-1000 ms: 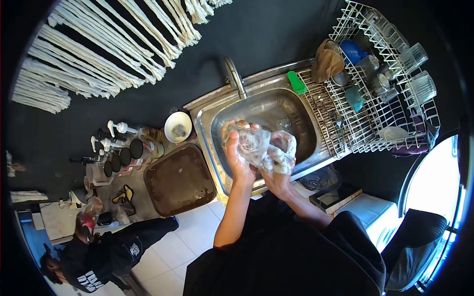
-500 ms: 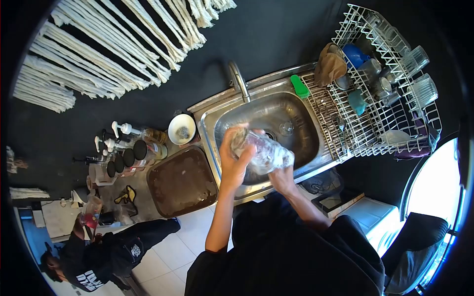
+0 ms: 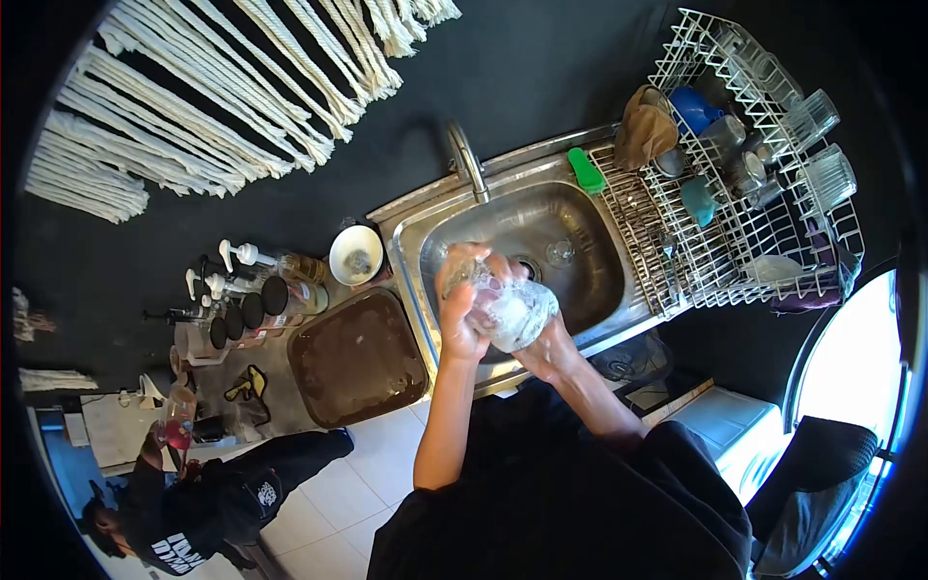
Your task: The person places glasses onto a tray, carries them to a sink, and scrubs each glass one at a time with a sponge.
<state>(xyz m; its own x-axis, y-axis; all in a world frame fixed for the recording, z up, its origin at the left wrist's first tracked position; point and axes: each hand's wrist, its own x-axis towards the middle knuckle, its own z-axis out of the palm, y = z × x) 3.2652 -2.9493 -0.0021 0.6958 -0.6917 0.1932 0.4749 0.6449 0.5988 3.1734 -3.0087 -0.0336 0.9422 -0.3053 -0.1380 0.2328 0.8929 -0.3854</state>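
A clear glass (image 3: 517, 307) thick with white suds is held between both hands over the near part of the steel sink (image 3: 601, 280). My left hand (image 3: 466, 300) is closed around its left end, thumb on the near side and fingers curled over the top. From below right, my right hand (image 3: 546, 353) grips the other end, its fingers mostly hidden by glass and foam. Beyond them in the basin stands a small clear glass (image 3: 560, 252) near the drain. The curved faucet (image 3: 468, 164) rises at the sink's back edge.
A white wire dish rack (image 3: 720, 246) with glasses stands right of the sink, a green brush (image 3: 585, 170) at its corner. Left are a brown tray (image 3: 358, 358), a white bowl (image 3: 357, 253) and pump bottles (image 3: 253, 255). A person (image 3: 184, 503) in dark clothes works far left.
Both hands have turned the soapy glass and drawn it slightly nearer. My right hand has shifted a little left, and my left fingers now curl more tightly over the glass.
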